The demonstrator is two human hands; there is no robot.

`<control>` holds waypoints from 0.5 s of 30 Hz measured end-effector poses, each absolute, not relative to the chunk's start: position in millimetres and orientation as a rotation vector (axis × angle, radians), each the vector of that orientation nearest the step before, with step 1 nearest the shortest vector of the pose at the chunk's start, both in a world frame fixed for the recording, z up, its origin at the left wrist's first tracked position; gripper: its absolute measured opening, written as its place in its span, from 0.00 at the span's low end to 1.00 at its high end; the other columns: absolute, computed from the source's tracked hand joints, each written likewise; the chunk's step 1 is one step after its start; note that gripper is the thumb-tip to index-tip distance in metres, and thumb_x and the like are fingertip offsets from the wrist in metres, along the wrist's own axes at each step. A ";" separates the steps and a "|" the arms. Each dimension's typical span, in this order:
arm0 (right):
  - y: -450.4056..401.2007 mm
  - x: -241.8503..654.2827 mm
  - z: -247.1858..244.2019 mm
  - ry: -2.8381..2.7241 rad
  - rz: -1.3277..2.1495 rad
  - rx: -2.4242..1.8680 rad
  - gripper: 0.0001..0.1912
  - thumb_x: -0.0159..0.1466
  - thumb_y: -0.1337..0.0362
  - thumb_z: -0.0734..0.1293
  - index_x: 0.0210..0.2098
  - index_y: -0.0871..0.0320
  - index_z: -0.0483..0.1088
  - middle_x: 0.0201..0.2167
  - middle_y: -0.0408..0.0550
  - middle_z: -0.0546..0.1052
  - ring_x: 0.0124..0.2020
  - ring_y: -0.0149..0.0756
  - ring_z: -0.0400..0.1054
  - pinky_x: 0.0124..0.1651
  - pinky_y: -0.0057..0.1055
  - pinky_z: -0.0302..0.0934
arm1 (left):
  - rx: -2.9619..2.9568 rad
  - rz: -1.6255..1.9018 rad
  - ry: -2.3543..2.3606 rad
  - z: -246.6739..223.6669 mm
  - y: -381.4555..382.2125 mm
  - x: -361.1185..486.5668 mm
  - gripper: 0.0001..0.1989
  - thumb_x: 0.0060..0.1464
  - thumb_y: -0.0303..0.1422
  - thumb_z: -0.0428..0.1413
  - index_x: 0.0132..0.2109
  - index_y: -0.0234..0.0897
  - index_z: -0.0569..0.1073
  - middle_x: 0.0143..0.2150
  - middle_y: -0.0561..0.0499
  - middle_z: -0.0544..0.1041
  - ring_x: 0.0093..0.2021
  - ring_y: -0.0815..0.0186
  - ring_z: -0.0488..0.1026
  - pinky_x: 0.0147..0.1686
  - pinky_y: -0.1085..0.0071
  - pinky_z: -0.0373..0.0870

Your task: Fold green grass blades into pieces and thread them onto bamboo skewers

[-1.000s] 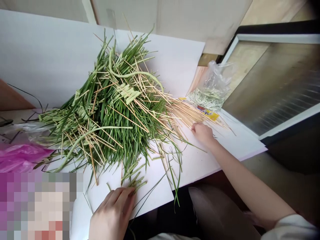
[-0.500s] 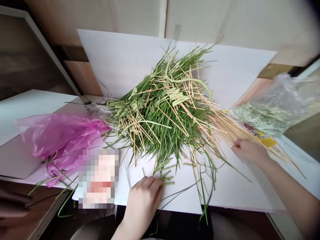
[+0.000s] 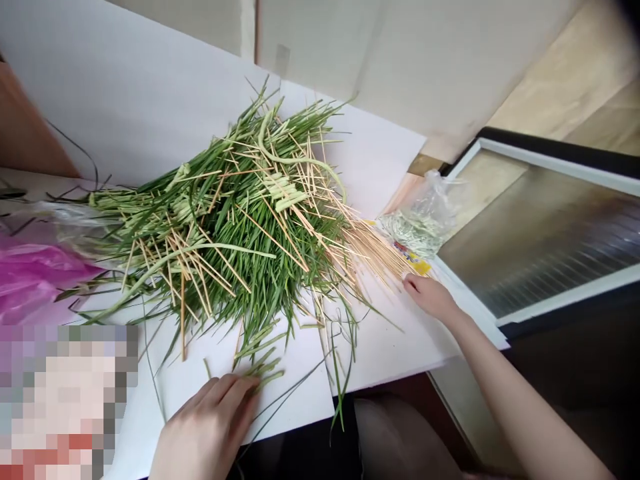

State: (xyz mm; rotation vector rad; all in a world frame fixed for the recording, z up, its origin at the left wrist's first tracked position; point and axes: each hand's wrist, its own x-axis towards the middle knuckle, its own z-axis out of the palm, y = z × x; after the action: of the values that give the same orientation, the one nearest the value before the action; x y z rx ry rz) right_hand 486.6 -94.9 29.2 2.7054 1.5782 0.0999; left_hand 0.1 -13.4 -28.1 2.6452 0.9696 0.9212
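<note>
A big heap of long green chive-like leaves lies on the white table, with thin bamboo skewers strewn over it and fanned out to its right. Several skewers carry rows of cut green stem pieces. At the front edge my left hand is closed, its fingertips curled over a few short green stem pieces that poke out beyond them. My right hand is pinched at the right-hand ends of the skewers; what lies between its fingertips is partly hidden.
A clear plastic bag of pale green pieces stands behind the skewers, near a yellow wrapper. Pink plastic lies at the left, above a blurred-out patch. A white board leans behind the heap; a framed glass panel is at the right.
The view has swung to the right, so everything sits further left in it. My right hand stays by the skewer ends, and my left hand keeps its place at the short stem pieces.
</note>
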 end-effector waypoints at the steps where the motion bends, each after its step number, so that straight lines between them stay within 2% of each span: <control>1: -103.0 482.9 31.2 1.597 0.085 2.728 0.16 0.72 0.61 0.55 0.33 0.55 0.69 0.30 0.48 0.77 0.35 0.44 0.72 0.33 0.31 0.55 | 2.641 0.933 0.962 -27.9 -13.0 0.3 0.16 0.69 0.42 0.47 0.40 0.45 0.77 0.36 0.52 0.83 0.27 0.64 0.80 0.19 0.73 0.70; 5: -146.4 453.0 38.7 1.709 -0.029 2.824 0.17 0.72 0.56 0.53 0.37 0.54 0.69 0.32 0.47 0.79 0.32 0.42 0.73 0.36 0.31 0.61 | 2.614 0.902 0.994 -25.1 -15.0 -0.4 0.15 0.69 0.41 0.49 0.40 0.45 0.77 0.36 0.53 0.83 0.28 0.64 0.81 0.21 0.73 0.71; 7: -172.7 428.7 38.0 1.764 -0.105 2.883 0.20 0.72 0.53 0.52 0.40 0.53 0.71 0.32 0.46 0.79 0.28 0.40 0.71 0.34 0.31 0.63 | 2.586 0.862 1.011 -22.9 -17.0 -2.1 0.13 0.68 0.41 0.50 0.40 0.45 0.77 0.37 0.54 0.83 0.29 0.65 0.81 0.23 0.73 0.73; 9: -199.9 399.7 32.0 1.783 -0.239 3.067 0.21 0.71 0.47 0.55 0.41 0.53 0.73 0.28 0.44 0.77 0.22 0.39 0.67 0.28 0.31 0.62 | 2.546 0.826 1.021 -19.6 -18.4 -4.7 0.12 0.68 0.41 0.51 0.41 0.45 0.78 0.38 0.54 0.83 0.31 0.65 0.82 0.25 0.74 0.74; 11: -225.7 367.8 20.9 1.863 -0.424 3.145 0.19 0.69 0.47 0.59 0.39 0.52 0.75 0.34 0.46 0.80 0.32 0.42 0.74 0.34 0.30 0.67 | 2.499 0.806 1.040 -15.8 -18.3 -7.7 0.13 0.68 0.40 0.51 0.41 0.44 0.78 0.38 0.53 0.83 0.31 0.66 0.81 0.25 0.75 0.74; 12: -237.4 351.4 14.2 1.879 -0.541 3.154 0.18 0.68 0.47 0.61 0.38 0.51 0.76 0.34 0.46 0.81 0.33 0.43 0.76 0.33 0.29 0.68 | 2.476 0.809 1.056 -14.0 -17.7 -9.4 0.13 0.68 0.40 0.51 0.42 0.44 0.78 0.38 0.53 0.83 0.31 0.66 0.81 0.25 0.75 0.73; 15: -264.8 302.0 -4.6 1.730 -0.814 3.207 0.14 0.64 0.48 0.66 0.33 0.49 0.76 0.23 0.43 0.77 0.21 0.39 0.71 0.22 0.27 0.64 | 2.440 0.822 1.113 -10.1 -14.1 -14.0 0.14 0.69 0.40 0.50 0.43 0.42 0.79 0.38 0.51 0.83 0.28 0.66 0.79 0.24 0.75 0.72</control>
State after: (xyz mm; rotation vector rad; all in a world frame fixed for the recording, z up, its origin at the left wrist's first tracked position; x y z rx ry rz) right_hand 302.0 -264.8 -4.6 3.2074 1.7299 -0.8142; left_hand -14.0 -14.1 -10.1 2.4399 1.1127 0.8223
